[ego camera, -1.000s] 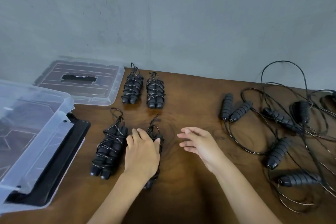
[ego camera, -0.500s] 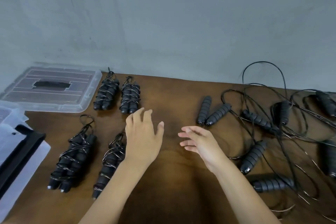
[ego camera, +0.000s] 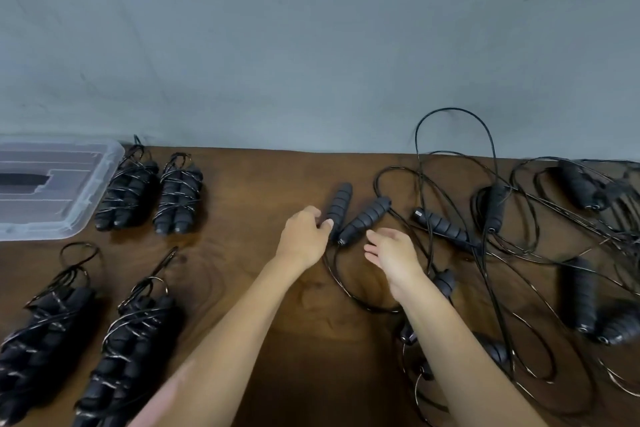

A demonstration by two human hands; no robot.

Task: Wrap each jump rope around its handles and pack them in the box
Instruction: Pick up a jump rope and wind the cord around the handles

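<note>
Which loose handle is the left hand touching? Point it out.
The upright handle at the centre, left one of the close pair. The left hand's fingertips curl against its lower end; every other loose handle lies untouched further right.

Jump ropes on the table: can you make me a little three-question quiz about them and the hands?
1. True or false: the left hand touches the near end of a loose handle.
2. How many wrapped rope bundles lie on the table?
3. Which thing sits beside the far bundles? A) clear plastic lid B) red cup C) book

Key:
1. True; its fingers curl at that handle's end, while the right hand hovers open by the second handle.
2. Four: two far, two near.
3. A.
</note>
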